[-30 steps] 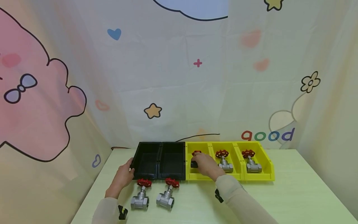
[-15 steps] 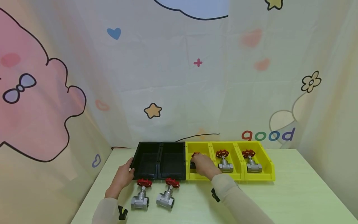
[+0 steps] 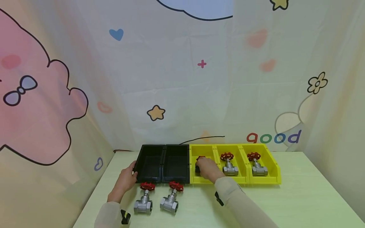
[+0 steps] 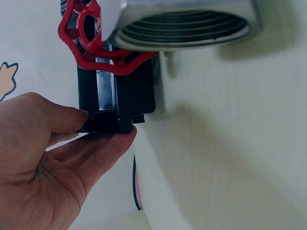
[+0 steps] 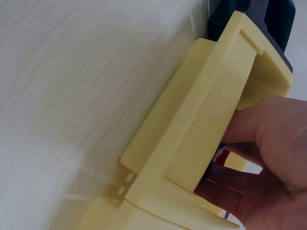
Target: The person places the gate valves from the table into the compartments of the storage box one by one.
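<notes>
My left hand point(image 3: 124, 179) pinches the left edge of the leftmost black bin point(image 4: 98, 117) between thumb and fingers. My right hand point(image 3: 209, 169) reaches down into the leftmost yellow bin point(image 3: 201, 181). Its fingers curl round a valve, of which a red handwheel edge point(image 3: 201, 157) and a dark part point(image 3: 197, 169) show; the rest is hidden by the hand and the bin wall. On the table before the black bins lie two steel gate valves with red handwheels, a left one point(image 3: 143, 205) and a right one point(image 3: 169, 204).
Similar valves sit in the middle yellow bin point(image 3: 229, 170) and the right yellow bin point(image 3: 259, 170). The second black bin point(image 3: 175, 180) adjoins the yellow ones in one row. Behind the pale table point(image 3: 302, 190) hangs a printed curtain point(image 3: 176, 79).
My right hand has sunk slightly in the leftmost yellow bin, and its forearm has shifted a little left. The left hand stays on the black bin.
</notes>
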The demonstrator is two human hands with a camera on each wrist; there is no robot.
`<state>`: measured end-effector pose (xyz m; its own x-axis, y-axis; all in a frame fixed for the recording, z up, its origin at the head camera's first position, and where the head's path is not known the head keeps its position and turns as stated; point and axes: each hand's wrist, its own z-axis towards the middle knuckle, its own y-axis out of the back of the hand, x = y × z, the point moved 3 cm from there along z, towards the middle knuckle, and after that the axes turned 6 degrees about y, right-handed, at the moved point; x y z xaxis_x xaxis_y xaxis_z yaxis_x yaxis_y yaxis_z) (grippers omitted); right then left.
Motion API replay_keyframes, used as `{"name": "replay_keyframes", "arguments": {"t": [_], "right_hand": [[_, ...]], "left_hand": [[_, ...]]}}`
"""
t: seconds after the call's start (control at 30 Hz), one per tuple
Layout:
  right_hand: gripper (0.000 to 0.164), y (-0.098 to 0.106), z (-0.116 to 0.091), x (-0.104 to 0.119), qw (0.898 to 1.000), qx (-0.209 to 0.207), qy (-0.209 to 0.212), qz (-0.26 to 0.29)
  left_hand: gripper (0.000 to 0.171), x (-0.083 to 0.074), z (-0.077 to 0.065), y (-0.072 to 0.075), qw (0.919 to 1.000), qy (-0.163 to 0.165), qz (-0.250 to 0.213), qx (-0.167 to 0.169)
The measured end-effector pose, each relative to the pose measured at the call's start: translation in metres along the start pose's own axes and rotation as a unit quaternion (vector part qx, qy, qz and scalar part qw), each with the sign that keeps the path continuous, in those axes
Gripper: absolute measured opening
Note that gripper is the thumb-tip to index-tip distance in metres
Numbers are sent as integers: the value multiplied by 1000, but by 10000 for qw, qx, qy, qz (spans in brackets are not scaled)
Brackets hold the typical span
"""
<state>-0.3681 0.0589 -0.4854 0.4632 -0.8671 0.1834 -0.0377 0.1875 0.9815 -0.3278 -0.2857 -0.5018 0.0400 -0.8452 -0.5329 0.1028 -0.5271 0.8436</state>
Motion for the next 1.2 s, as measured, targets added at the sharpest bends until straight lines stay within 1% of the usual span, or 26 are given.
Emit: {"name": "replay_keyframes", "arguments": {"t": [0.13, 0.33, 0.43, 0.73, 0.9, 1.07, 1.2], "right_hand": [[28, -1, 1, -1, 10000, 12, 17, 48], [28, -6, 1, -2, 9999, 74, -42, 125], [28, -8, 0, -3, 9999, 57, -52, 146], [31, -8, 1, -4, 9998, -30, 10, 216], [35, -5, 2, -3, 9999, -4, 45, 120], [41, 0, 1, 0, 9998, -84, 156, 10], [39, 5, -2, 2, 9996, -190, 204, -25]], "left_hand": [[56, -1, 0, 1, 10000, -28, 11, -47], [57, 0, -1, 0, 10000, -35, 11, 7], [56, 0, -2, 0, 10000, -73, 24, -10], [56, -2, -2, 1, 10000, -43, 16, -39], [56, -1, -1, 0, 10000, -31, 46, -15], [56, -1, 0, 0, 10000, -23, 25, -20], [56, 0, 0, -1, 10000, 10, 36, 20]]}}
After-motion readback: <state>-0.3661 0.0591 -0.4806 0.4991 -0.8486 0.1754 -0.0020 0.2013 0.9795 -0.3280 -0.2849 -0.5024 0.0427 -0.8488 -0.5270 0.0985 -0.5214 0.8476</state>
